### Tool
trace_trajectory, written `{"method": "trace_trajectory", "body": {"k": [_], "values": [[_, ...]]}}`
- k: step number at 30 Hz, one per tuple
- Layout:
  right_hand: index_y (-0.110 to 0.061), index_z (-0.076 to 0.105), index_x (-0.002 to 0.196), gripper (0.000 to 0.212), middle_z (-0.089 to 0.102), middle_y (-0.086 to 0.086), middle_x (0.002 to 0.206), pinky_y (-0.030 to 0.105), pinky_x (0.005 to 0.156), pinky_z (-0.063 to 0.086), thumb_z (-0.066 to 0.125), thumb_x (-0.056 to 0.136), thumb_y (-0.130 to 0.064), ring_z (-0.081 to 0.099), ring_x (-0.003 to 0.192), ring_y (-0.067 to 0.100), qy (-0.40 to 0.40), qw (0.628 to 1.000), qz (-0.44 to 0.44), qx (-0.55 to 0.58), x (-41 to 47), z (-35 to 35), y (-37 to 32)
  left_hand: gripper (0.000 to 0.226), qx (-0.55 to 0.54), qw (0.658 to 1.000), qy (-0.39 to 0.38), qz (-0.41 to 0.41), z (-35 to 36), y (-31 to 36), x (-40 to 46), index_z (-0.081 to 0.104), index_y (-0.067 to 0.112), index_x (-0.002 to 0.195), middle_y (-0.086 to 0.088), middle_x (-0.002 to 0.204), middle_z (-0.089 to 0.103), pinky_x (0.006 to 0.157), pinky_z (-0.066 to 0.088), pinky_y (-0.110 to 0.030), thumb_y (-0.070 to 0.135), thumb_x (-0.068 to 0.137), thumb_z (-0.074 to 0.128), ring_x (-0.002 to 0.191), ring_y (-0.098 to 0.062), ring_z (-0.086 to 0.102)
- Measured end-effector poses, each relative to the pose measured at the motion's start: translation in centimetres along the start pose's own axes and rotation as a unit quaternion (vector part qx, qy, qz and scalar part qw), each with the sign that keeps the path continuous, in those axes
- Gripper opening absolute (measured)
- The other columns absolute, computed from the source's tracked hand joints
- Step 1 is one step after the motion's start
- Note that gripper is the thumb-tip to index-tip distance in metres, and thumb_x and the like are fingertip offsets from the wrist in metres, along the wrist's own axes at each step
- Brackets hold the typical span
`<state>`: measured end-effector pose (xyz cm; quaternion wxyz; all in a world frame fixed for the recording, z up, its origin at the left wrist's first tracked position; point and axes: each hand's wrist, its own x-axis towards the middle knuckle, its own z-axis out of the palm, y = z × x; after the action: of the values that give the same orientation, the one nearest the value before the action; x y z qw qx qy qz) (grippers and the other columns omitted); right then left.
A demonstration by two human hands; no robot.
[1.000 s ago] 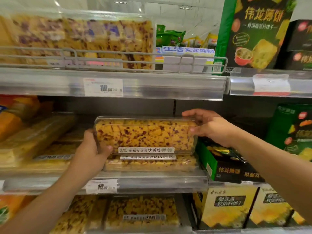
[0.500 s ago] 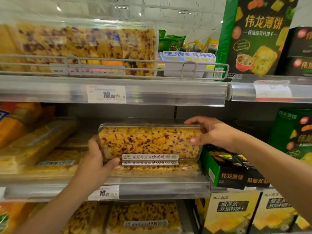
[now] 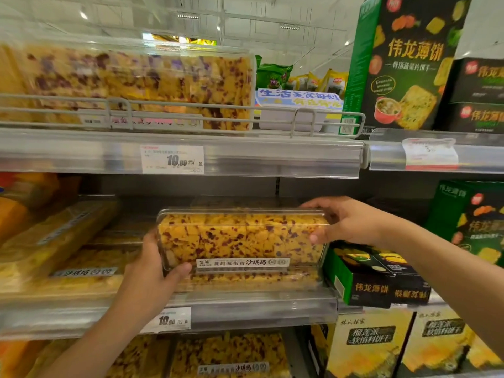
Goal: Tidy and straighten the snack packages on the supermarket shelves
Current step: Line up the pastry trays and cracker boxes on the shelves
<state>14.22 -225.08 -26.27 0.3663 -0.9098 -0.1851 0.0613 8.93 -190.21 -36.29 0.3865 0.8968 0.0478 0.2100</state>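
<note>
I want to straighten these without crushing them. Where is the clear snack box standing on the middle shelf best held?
By its two short ends, one hand from each side, as the left hand and right hand hold the clear snack box now. It is long and stands on its edge, so end grips probably steady it best.

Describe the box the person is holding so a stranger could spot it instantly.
Find the middle shelf, below the upper 10.90 price tag. At its centre sits a clear plastic box of yellow cake squares flecked dark red, stacked on an identical box. Only this one has the left hand and right hand on its ends.
</note>
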Motion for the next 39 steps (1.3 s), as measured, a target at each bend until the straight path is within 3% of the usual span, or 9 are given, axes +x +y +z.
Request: {"method": "trace_trajectory", "body": {"k": [7, 13, 17, 20, 25, 29, 33, 36, 39], "values": [[-0.053, 0.049, 0.108, 0.06, 0.068, -0.029, 0.095, 0.008, 0.063, 0.05, 0.084, 0.072, -0.02, 0.065, 0.087, -0.01, -0.023, 0.999, 0.018, -0.027, 0.3, 0.1, -0.1, 0.087, 0.021, 0.999, -0.024, -0.015, -0.2, -0.3, -0.1, 0.01, 0.038, 0.137, -0.002, 0.128, 0.056, 0.103, 0.043, -0.053, 0.034, 0.08, 0.076, 0.126, -0.033, 0.048], [-0.055, 0.051, 0.105, 0.065, 0.07, -0.021, 0.097, 0.015, 0.066, 0.054, 0.087, 0.068, -0.017, 0.067, 0.088, -0.004, -0.013, 0.999, 0.026, -0.042, 0.6, 0.3, -0.1, 0.09, -0.001, 1.0, -0.019, -0.014, -0.2, -0.5, 0.1, 0.011, 0.04, 0.137, -0.002, 0.129, 0.055, 0.101, 0.046, -0.052, 0.033, 0.077, 0.079, 0.126, -0.031, 0.049], [-0.051, 0.041, 0.125, 0.085, 0.067, -0.013, 0.11, 0.021, 0.077, 0.056, 0.089, 0.064, -0.017, 0.067, 0.096, 0.005, -0.028, 0.999, 0.035, -0.032, 0.7, 0.3, -0.2, 0.106, -0.017, 1.0, -0.021, -0.014, -0.1, -0.5, 0.1, 0.004, 0.04, 0.143, 0.0, 0.134, 0.05, 0.104, 0.044, -0.05, 0.029, 0.073, 0.083, 0.129, -0.029, 0.047], [-0.054, 0.031, 0.133, 0.101, 0.066, -0.013, 0.112, 0.012, 0.07, 0.054, 0.092, 0.06, -0.02, 0.067, 0.093, -0.001, -0.031, 0.999, 0.018, -0.018, 0.9, 0.3, -0.3, 0.115, -0.033, 0.999, -0.021, -0.014, -0.1, -0.6, 0.2, 0.001, 0.038, 0.146, 0.004, 0.131, 0.049, 0.102, 0.045, -0.045, 0.025, 0.069, 0.085, 0.127, -0.025, 0.048], [-0.054, 0.037, 0.131, 0.093, 0.065, -0.016, 0.111, 0.009, 0.067, 0.052, 0.092, 0.06, -0.028, 0.065, 0.091, -0.007, -0.044, 0.998, 0.0, -0.042, 1.3, 0.2, -0.8, 0.116, -0.046, 0.999, -0.023, -0.002, -0.1, -0.7, 0.3, 0.0, 0.043, 0.144, 0.011, 0.127, 0.046, 0.102, 0.043, -0.043, 0.024, 0.069, 0.086, 0.127, -0.021, 0.047], [-0.057, 0.03, 0.132, 0.094, 0.055, -0.027, 0.118, 0.004, 0.07, 0.047, 0.088, 0.058, -0.047, 0.061, 0.098, -0.008, -0.051, 0.994, -0.011, -0.098, 0.8, -0.2, -2.0, 0.12, -0.084, 0.996, -0.028, -0.001, -0.4, -0.7, 0.2, 0.003, 0.046, 0.144, 0.016, 0.127, 0.042, 0.103, 0.041, -0.039, 0.021, 0.063, 0.088, 0.127, -0.015, 0.045], [-0.07, 0.027, 0.123, 0.091, 0.042, -0.04, 0.122, 0.022, 0.101, 0.039, 0.072, 0.045, -0.083, 0.044, 0.121, -0.004, -0.032, 0.982, -0.068, -0.171, 0.7, 0.7, -5.5, 0.12, -0.143, 0.99, 0.001, 0.014, -2.1, -1.5, -0.9, 0.007, 0.049, 0.145, 0.018, 0.144, 0.033, 0.111, 0.035, -0.042, 0.028, 0.059, 0.087, 0.134, -0.007, 0.034], [-0.077, 0.022, 0.121, 0.084, 0.034, -0.046, 0.123, 0.023, 0.102, 0.034, 0.058, 0.047, -0.092, 0.039, 0.122, -0.005, -0.036, 0.967, -0.114, -0.227, 1.2, 3.5, -9.2, 0.101, -0.138, 0.988, 0.033, 0.061, -4.8, -3.5, -2.1, 0.019, 0.051, 0.141, 0.035, 0.13, 0.041, 0.104, 0.036, -0.026, 0.045, 0.059, 0.078, 0.122, 0.007, 0.04], [-0.069, 0.018, 0.134, 0.085, 0.031, -0.043, 0.127, 0.02, 0.099, 0.033, 0.054, 0.059, -0.086, 0.037, 0.119, -0.01, -0.029, 0.944, -0.166, -0.285, 2.5, 7.4, -13.1, 0.052, -0.112, 0.988, 0.043, 0.097, -8.5, -6.1, -2.8, 0.042, 0.06, 0.114, 0.036, 0.108, 0.058, 0.076, 0.044, -0.009, 0.061, 0.067, 0.066, 0.102, 0.011, 0.054]]}}
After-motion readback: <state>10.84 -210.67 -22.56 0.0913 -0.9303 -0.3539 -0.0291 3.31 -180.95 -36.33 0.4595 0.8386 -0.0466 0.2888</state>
